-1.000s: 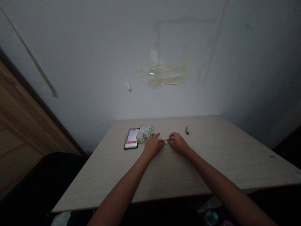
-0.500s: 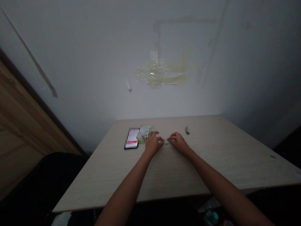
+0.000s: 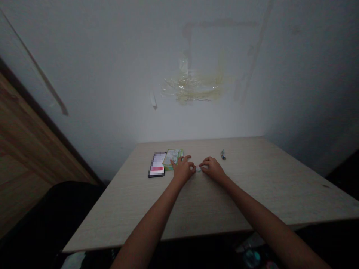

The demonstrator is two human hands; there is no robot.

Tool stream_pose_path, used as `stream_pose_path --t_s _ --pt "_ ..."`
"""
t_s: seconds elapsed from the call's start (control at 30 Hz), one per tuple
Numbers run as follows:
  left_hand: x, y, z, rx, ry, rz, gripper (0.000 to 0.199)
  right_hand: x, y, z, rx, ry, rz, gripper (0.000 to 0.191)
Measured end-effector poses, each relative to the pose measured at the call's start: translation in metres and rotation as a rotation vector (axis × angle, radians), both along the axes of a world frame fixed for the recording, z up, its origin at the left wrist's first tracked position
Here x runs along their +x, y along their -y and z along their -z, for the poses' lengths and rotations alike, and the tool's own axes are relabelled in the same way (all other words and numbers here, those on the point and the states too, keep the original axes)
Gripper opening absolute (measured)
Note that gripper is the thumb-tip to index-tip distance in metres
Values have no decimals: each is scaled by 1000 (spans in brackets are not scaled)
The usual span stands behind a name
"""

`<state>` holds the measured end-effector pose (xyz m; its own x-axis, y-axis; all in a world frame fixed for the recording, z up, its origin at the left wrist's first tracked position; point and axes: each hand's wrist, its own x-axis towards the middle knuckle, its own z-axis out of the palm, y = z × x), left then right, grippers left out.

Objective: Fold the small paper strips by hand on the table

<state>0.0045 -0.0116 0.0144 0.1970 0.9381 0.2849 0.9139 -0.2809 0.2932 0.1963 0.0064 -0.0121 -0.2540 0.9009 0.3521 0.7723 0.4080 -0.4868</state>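
Note:
Between my two hands is a small whitish piece [image 3: 198, 169], low over the table or on it; its kind is too small to make out. My left hand [image 3: 183, 169] pinches its left side with finger and thumb, the other fingers spread. On the opposite side, the fingertips of my right hand [image 3: 212, 169] close on its right edge. A green-and-white printed packet or box [image 3: 173, 156] lies just behind my left hand, partly covered by its fingers. Left of that lies a phone [image 3: 156, 164] with a lit, partly blurred screen.
A small dark, shiny scrap [image 3: 223, 154], perhaps a crumpled wrapper, lies beyond my right hand. The pale wooden table [image 3: 134, 209] meets a wall [image 3: 112, 74] with old clear tape [image 3: 193, 87] on it. A bottle with a teal cap [image 3: 255, 257] shows below the front edge.
Both hands stay in nearly the same place. The small piece between the fingertips looks whiter and slightly turned; the fingers have shifted only a little.

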Motion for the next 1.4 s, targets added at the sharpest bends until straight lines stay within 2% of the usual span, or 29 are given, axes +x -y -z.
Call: stream_pose_path --t_s 0.43,0.73,1.07,1.4 --pt "0 -1 1 -60 -32 -22 22 -2 0 -3 -17 6 17 21" --pt "-1 3 5 -70 -39 -26 28 0 -2 2 -9 -1 6 22" --pt "1 13 13 4 -45 -34 25 0 4 3 14 -24 -8 22" --pt "-2 11 9 42 17 -32 16 2 3 5 39 -110 -29 13"
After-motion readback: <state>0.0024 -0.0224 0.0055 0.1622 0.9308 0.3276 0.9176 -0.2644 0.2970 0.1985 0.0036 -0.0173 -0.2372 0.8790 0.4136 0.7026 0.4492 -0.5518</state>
